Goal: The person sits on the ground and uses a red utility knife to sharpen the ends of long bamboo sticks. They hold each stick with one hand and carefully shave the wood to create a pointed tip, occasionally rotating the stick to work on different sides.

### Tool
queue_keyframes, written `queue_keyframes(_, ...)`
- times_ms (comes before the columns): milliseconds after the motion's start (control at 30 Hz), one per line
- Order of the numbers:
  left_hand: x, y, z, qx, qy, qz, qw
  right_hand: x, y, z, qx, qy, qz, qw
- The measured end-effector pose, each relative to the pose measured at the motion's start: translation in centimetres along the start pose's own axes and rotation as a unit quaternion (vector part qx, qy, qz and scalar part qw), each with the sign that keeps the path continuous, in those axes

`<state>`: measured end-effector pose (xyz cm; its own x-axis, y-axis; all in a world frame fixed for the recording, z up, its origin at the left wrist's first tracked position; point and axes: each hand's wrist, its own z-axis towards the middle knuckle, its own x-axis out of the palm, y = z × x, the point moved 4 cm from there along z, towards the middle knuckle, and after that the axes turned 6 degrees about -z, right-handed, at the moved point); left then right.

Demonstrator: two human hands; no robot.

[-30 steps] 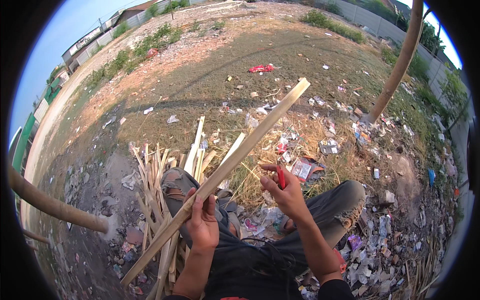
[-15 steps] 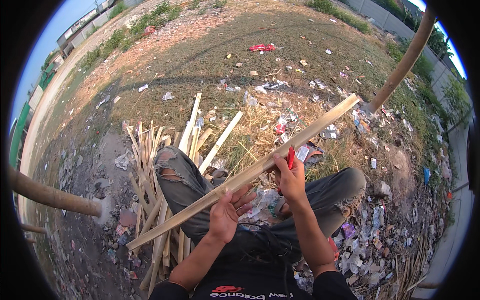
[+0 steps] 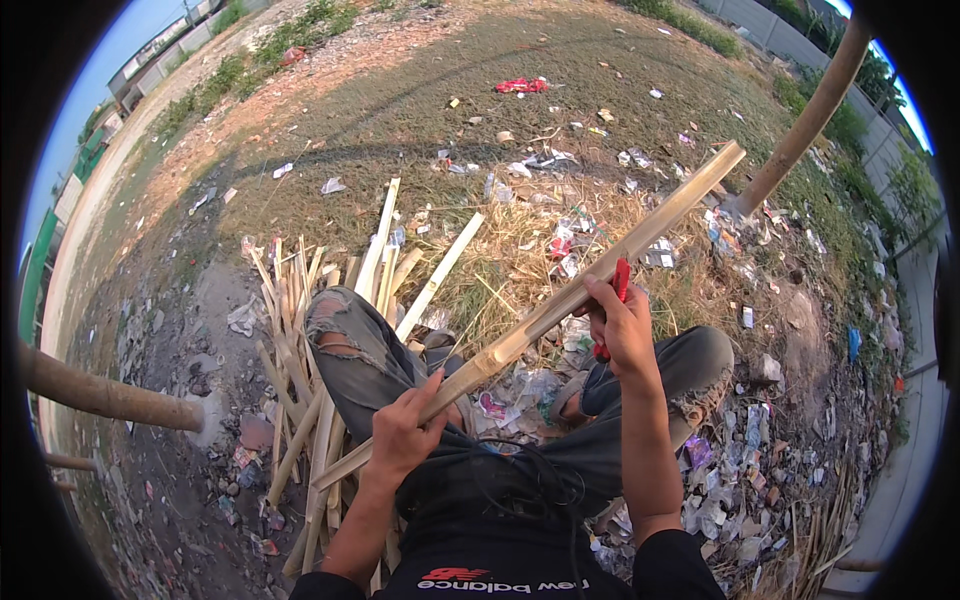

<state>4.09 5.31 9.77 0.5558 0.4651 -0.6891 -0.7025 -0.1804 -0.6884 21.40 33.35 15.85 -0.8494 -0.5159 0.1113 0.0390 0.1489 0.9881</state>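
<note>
A long split bamboo strip (image 3: 660, 228) slants across my lap, its far end up to the right and its near end down to the left. My left hand (image 3: 405, 435) is closed around its lower part, beside my left knee. My right hand (image 3: 622, 325) pinches the strip past its middle between thumb and fingers. That same hand also holds a slim red tool (image 3: 621, 278), which looks like a utility knife; its blade cannot be made out. Left of my legs lies a pile of bamboo strips (image 3: 290, 300), some reaching out beyond my left knee (image 3: 345, 325).
A wooden pole (image 3: 815, 115) stands at the far right, another (image 3: 115, 392) at the left. Plastic litter (image 3: 720, 500) covers the ground right of my legs. Dry straw (image 3: 520, 255) lies ahead, with a red wrapper (image 3: 522, 86) farther off on the grass.
The strip has slid up and to the right. My left hand, formerly open under it, has moved lower left and closed around it. My right hand has shifted right and up with the red tool.
</note>
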Motion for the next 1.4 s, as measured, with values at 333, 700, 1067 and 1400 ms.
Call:
queue_keyframes(333, 3.5, -1.5, 2.4, -0.206, 0.090, -0.465, 0.856, 5.1, -2.4, -3.2, -0.156, 0.164, -0.448, 0.865)
queue_keyframes(700, 3.5, -0.7, 1.4, -0.153, 0.058, -0.423, 0.891, 7.2, -2.8, -3.0, -0.223, 0.228, -0.618, 0.719)
queue_keyframes(1067, 2.3, -0.7, -4.6, -0.209, 0.134, -0.480, 0.841, -9.5, 5.8, 10.1, -0.170, -0.128, -0.578, 0.788)
queue_keyframes(1400, 1.7, -3.2, 1.6, -0.291, 0.143, -0.566, 0.758, 3.4, 3.9, -1.9, -0.268, 0.127, -0.552, 0.779)
